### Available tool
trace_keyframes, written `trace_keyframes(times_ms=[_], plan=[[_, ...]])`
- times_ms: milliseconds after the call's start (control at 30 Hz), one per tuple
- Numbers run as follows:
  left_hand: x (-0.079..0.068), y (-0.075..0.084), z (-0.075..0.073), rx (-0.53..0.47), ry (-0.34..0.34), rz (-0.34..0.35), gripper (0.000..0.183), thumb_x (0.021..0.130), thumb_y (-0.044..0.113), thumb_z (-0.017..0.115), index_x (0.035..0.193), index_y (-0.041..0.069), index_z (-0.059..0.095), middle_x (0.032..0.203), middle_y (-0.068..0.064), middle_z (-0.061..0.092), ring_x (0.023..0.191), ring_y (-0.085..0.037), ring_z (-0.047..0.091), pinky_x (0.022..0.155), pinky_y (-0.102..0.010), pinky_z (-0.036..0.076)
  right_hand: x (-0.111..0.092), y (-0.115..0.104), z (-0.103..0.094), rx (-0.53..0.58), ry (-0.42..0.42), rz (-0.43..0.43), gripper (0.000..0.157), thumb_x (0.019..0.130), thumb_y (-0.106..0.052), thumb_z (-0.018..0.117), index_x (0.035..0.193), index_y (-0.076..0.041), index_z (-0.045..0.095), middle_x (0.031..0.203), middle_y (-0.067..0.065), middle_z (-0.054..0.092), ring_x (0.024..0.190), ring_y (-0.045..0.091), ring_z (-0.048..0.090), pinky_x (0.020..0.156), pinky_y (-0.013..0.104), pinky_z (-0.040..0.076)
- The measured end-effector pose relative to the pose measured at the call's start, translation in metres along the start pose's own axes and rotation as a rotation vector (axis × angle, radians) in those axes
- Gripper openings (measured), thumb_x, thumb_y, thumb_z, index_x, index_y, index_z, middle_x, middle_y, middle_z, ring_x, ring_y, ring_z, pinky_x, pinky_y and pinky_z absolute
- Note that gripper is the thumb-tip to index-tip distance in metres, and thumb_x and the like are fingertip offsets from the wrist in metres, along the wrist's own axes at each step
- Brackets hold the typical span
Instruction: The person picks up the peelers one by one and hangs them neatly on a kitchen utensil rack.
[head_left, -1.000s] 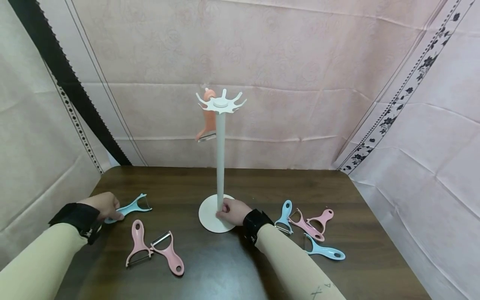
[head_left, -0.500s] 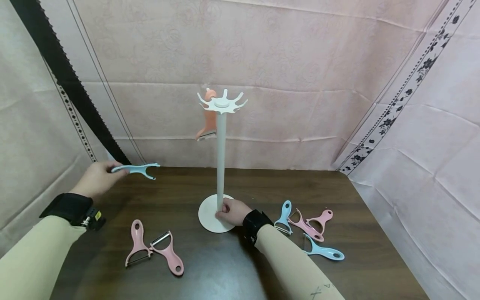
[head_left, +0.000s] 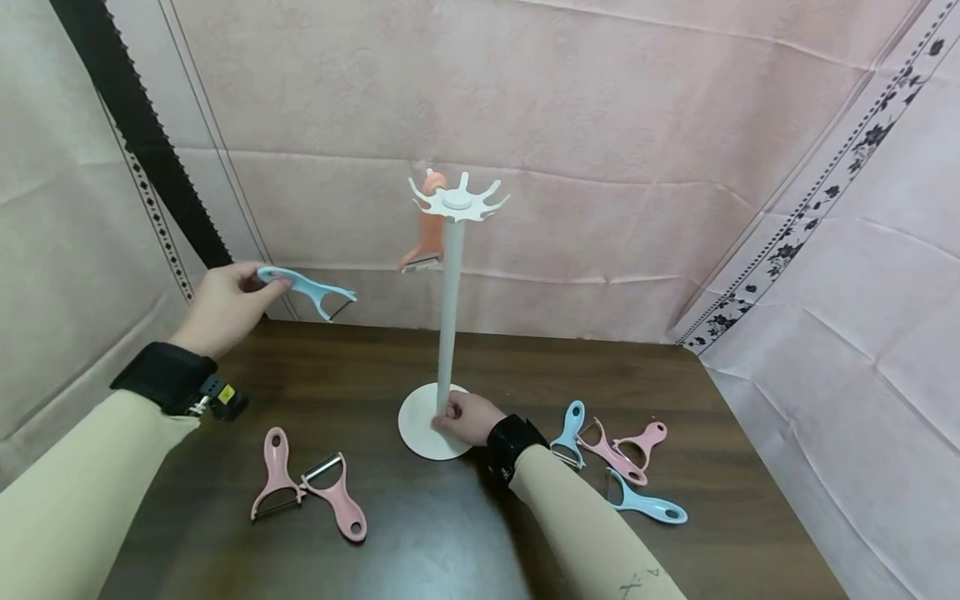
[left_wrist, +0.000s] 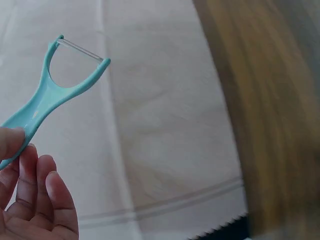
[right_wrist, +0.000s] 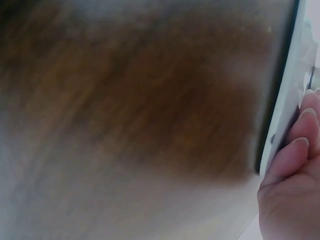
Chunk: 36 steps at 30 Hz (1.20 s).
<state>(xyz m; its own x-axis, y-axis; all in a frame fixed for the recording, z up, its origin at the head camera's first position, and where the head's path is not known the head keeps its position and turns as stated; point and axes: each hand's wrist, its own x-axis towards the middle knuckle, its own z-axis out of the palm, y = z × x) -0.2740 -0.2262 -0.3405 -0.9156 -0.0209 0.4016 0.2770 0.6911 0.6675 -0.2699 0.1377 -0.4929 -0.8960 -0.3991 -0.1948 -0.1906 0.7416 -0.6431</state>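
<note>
My left hand (head_left: 228, 308) is raised above the table's far left part. Between thumb and fingers it pinches the handle of a light blue peeler (left_wrist: 52, 95), whose forked head and blade point away from the hand. A white stand (head_left: 449, 308) with a ring of upturned hooks on top stands upright at the middle. From a hook at its back left hangs an orange peeler (head_left: 430, 229). My right hand (head_left: 470, 419) grips the foot of the stand's pole, low over the round base (head_left: 420, 425). In the right wrist view, curled fingers (right_wrist: 292, 157) lie against the base.
Two pink peelers, one upright (head_left: 276, 458) and one slanted (head_left: 345, 504), lie touching at the front left. Right of the stand lie several blue and pink peelers (head_left: 622, 462), some overlapping. Pale cloth walls (head_left: 562, 250) enclose the back and sides of the brown table (head_left: 420, 533).
My left hand has lifted the blue peeler off the table, moving up and then right toward the stand. The right hand stays at the pole's foot. The head view has shifted slightly.
</note>
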Motion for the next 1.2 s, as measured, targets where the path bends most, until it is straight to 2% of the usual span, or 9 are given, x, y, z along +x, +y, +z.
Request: trace_keyframes(times_ms=[133, 333, 500, 700, 933, 1200], plan=[[0.007, 0.024, -0.001, -0.054, 0.001, 0.064, 0.037, 0.095, 0.042, 0.058, 0.104, 0.008, 0.067, 0.085, -0.011, 0.058, 0.071, -0.022, 0.044, 0.056, -0.028, 0.034, -0.001, -0.002, -0.001, -0.007, 0.001, 0.005, 0.030, 0.089, -0.037, 0.068, 0.079, -0.015, 0.050, 0.069, -0.004, 0.050, 0.069, 0.013, 0.052, 0.065, 0.028, 0.042], [0.014, 0.053, -0.002, -0.116, 0.035, 0.156, 0.031, 0.095, 0.038, 0.059, 0.103, 0.009, 0.067, 0.083, -0.010, 0.061, 0.067, -0.021, 0.044, 0.055, -0.027, 0.033, -0.001, -0.003, 0.000, -0.002, -0.002, 0.002, 0.030, 0.090, -0.037, 0.068, 0.079, -0.015, 0.050, 0.070, -0.004, 0.049, 0.070, 0.013, 0.052, 0.066, 0.028, 0.042], [0.016, 0.077, -0.003, -0.167, 0.055, 0.175, 0.030, 0.094, 0.038, 0.061, 0.106, 0.011, 0.068, 0.088, -0.005, 0.066, 0.072, -0.020, 0.051, 0.060, -0.027, 0.037, 0.002, 0.001, 0.001, 0.011, -0.005, 0.002, 0.030, 0.089, -0.037, 0.068, 0.079, -0.015, 0.051, 0.070, -0.004, 0.050, 0.070, 0.014, 0.052, 0.066, 0.029, 0.042], [0.017, 0.100, -0.003, -0.230, 0.057, 0.179, 0.033, 0.091, 0.038, 0.065, 0.110, 0.011, 0.066, 0.092, -0.004, 0.069, 0.078, -0.018, 0.056, 0.063, -0.028, 0.038, 0.005, 0.004, 0.003, 0.018, -0.005, 0.008, 0.030, 0.089, -0.038, 0.068, 0.079, -0.016, 0.051, 0.071, -0.003, 0.051, 0.071, 0.015, 0.052, 0.067, 0.030, 0.042], [0.023, 0.119, -0.004, -0.284, 0.082, 0.205, 0.029, 0.091, 0.034, 0.066, 0.106, 0.009, 0.065, 0.090, -0.006, 0.067, 0.078, -0.019, 0.055, 0.067, -0.028, 0.038, 0.003, 0.001, 0.002, -0.002, -0.001, 0.003, 0.029, 0.090, -0.037, 0.068, 0.079, -0.016, 0.050, 0.070, -0.005, 0.050, 0.069, 0.013, 0.051, 0.065, 0.028, 0.042], [0.030, 0.141, -0.005, -0.362, 0.078, 0.254, 0.027, 0.092, 0.030, 0.066, 0.107, 0.008, 0.066, 0.093, -0.004, 0.069, 0.084, -0.017, 0.061, 0.075, -0.024, 0.044, 0.001, -0.002, 0.000, -0.008, 0.008, -0.012, 0.029, 0.090, -0.034, 0.068, 0.078, -0.015, 0.051, 0.068, -0.004, 0.049, 0.066, 0.013, 0.050, 0.063, 0.028, 0.041]])
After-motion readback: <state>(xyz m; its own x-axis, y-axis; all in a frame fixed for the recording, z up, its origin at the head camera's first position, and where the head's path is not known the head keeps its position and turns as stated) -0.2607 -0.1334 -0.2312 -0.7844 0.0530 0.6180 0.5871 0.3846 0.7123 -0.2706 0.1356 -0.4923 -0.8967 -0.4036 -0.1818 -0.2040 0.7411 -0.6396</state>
